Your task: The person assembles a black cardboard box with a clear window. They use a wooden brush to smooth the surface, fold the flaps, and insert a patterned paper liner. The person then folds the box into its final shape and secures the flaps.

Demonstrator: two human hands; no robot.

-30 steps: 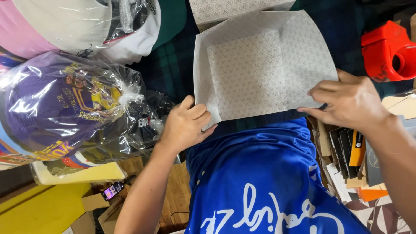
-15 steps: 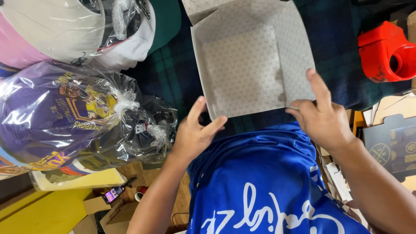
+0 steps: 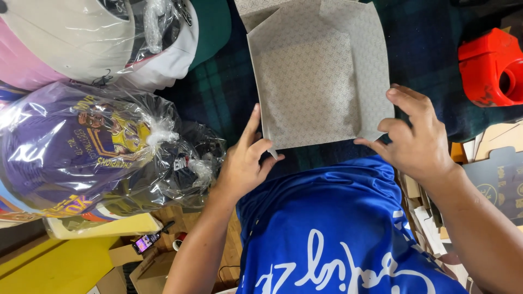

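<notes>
A grey patterned cardboard box blank (image 3: 310,76) lies on a dark green plaid cloth (image 3: 223,81), its side flaps folded partly up. My left hand (image 3: 245,160) pinches the near left corner of the box, index finger raised along the left flap. At the near right corner, my right hand (image 3: 417,136) presses the flap upward with thumb and fingers. A blue shirt with white lettering (image 3: 338,234) fills the bottom centre.
Caps wrapped in clear plastic sit at the left: a purple one (image 3: 81,147), a dark one (image 3: 185,169), a white and pink one (image 3: 65,38). A red plastic object (image 3: 487,65) is at the right. Flat cardboard pieces (image 3: 496,174) lie lower right, small boxes (image 3: 136,261) below.
The box's side flaps have been raised from nearly flat to standing. Both hands slid to the near corners of the box.
</notes>
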